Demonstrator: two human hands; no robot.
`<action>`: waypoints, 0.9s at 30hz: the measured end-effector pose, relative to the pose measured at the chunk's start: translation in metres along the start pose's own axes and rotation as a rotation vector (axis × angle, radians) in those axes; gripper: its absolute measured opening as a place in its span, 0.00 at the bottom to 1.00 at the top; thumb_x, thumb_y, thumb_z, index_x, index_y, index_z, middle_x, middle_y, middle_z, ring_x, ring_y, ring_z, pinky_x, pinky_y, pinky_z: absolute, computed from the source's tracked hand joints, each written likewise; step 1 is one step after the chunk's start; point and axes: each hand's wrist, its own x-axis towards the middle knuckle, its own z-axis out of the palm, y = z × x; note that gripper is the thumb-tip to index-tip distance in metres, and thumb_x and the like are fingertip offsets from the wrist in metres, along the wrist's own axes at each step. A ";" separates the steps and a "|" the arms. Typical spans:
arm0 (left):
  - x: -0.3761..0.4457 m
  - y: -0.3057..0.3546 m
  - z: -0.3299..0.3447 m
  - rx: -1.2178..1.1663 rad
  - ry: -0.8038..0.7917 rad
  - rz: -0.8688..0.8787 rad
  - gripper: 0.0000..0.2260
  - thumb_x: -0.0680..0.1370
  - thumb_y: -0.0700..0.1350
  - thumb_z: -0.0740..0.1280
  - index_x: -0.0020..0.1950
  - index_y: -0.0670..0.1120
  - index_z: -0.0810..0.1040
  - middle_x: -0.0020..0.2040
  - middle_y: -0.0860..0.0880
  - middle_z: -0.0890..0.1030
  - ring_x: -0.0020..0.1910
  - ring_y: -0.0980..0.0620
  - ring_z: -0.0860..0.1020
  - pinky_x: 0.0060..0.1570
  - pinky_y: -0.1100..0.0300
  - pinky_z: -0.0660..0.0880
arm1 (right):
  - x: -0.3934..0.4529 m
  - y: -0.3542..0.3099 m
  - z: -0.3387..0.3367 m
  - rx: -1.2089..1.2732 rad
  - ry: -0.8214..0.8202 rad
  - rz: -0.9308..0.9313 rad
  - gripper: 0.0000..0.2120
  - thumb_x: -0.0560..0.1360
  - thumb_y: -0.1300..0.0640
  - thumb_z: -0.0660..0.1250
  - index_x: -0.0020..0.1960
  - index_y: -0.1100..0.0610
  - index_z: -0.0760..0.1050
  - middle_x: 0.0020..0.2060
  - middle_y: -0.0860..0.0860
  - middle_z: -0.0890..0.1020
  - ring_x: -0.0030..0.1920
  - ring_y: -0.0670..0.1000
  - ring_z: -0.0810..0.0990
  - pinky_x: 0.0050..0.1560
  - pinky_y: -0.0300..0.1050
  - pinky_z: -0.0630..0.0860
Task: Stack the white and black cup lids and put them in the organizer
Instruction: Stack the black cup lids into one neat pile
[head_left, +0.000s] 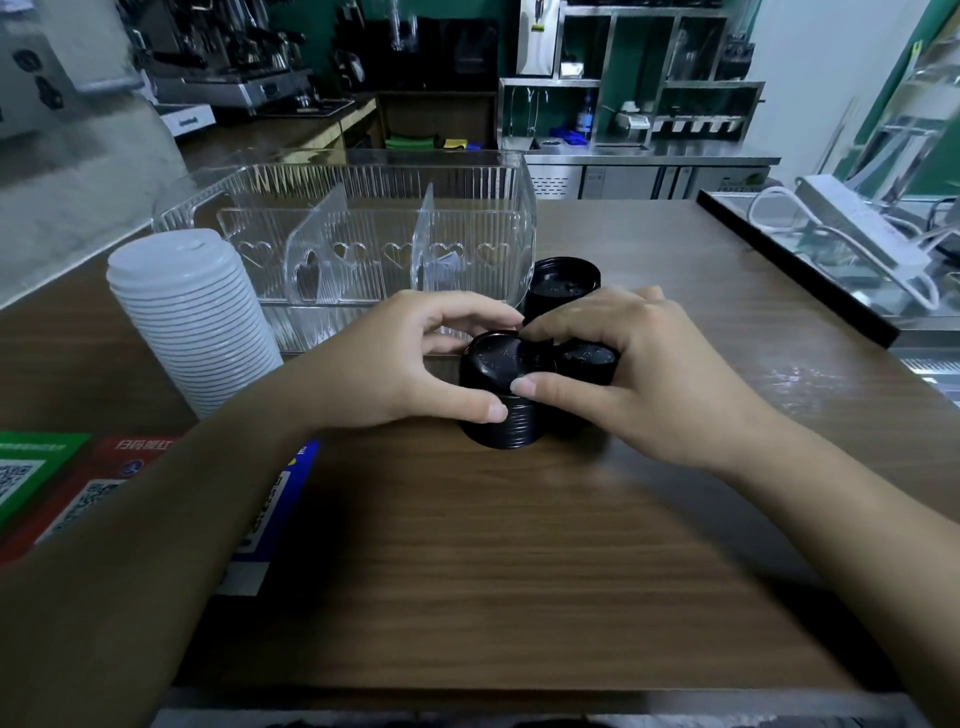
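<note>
A stack of black lids (501, 410) stands mid-counter. My left hand (400, 358) grips it from the left, thumb on its ribbed side. My right hand (623, 374) pinches the topmost black lid (493, 356) of that stack and covers part of a second black stack (589, 358) just to the right. A third black stack (563, 283) stands behind, beside the organizer. A tall stack of white lids (192, 312) stands at the left. The clear ribbed organizer (363, 208), with two dividers, sits behind the hands with nothing in it.
Green, red and blue QR-code cards (78, 483) lie at the left front of the wooden counter (519, 571). A black-edged ledge with a power strip and white cables (857, 228) runs along the right. Coffee machines and steel shelving fill the background.
</note>
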 end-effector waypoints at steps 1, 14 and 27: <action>0.001 -0.001 -0.001 0.003 -0.017 -0.011 0.34 0.75 0.45 0.87 0.79 0.53 0.81 0.74 0.60 0.84 0.78 0.59 0.79 0.82 0.47 0.74 | 0.000 0.000 0.001 -0.002 -0.007 0.000 0.24 0.77 0.32 0.74 0.65 0.45 0.86 0.59 0.38 0.87 0.63 0.43 0.82 0.68 0.60 0.72; 0.001 -0.003 -0.003 -0.054 -0.112 -0.094 0.34 0.76 0.47 0.86 0.82 0.52 0.80 0.72 0.59 0.86 0.74 0.59 0.83 0.81 0.48 0.76 | -0.001 0.002 0.005 -0.032 -0.022 -0.033 0.24 0.78 0.31 0.72 0.63 0.47 0.87 0.59 0.39 0.87 0.63 0.43 0.82 0.66 0.60 0.72; 0.002 -0.008 0.010 0.021 -0.112 -0.076 0.38 0.71 0.44 0.90 0.78 0.53 0.79 0.71 0.57 0.86 0.72 0.58 0.84 0.79 0.49 0.78 | 0.001 -0.002 0.003 0.041 -0.020 -0.010 0.20 0.77 0.33 0.76 0.63 0.44 0.87 0.47 0.35 0.84 0.53 0.43 0.82 0.63 0.54 0.73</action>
